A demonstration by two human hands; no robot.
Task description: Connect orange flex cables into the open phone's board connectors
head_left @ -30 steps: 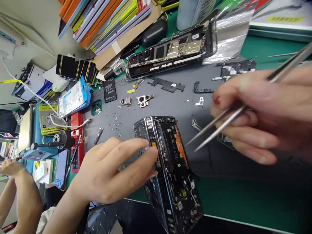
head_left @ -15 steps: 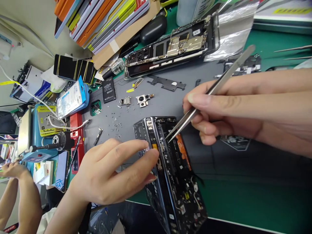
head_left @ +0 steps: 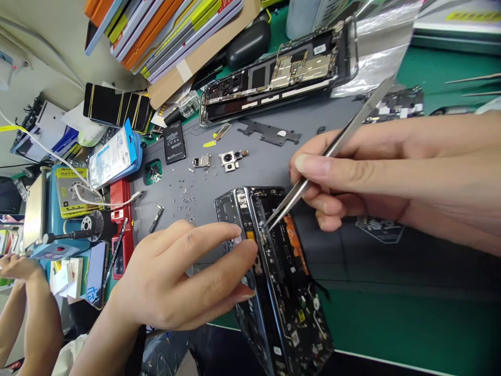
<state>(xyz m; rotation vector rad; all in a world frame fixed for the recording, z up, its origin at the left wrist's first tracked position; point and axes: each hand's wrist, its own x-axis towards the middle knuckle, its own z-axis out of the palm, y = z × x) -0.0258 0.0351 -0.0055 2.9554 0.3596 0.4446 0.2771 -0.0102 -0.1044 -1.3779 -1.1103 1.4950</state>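
A partly dismantled folding phone (head_left: 282, 292) stands half-folded at the mat's near edge, its inner parts and an orange patch exposed. My left hand (head_left: 176, 282) grips its left half, with fingertips at the upper edge by the hinge side; part of the thumb's contact is hidden. In my right hand (head_left: 344, 177) is a pair of metal tweezers (head_left: 354, 128), pinched between thumb and fingers. Their tips point down to the long inner edge of the phone's right half. Whether the tips hold a tiny part, I cannot make out.
Beyond the phone lie a camera module (head_left: 230, 160), loose screws (head_left: 183, 198), a battery (head_left: 174, 142) and a black bracket (head_left: 270, 133). Another opened phone (head_left: 274, 78) is at the back. A red device (head_left: 121, 230) stands left. Another person's arms (head_left: 39, 308) show at far left.
The tweezers and my right hand have shifted slightly left, their tips a little lower along the phone's inner edge. My left hand keeps its hold. The view has moved slightly.
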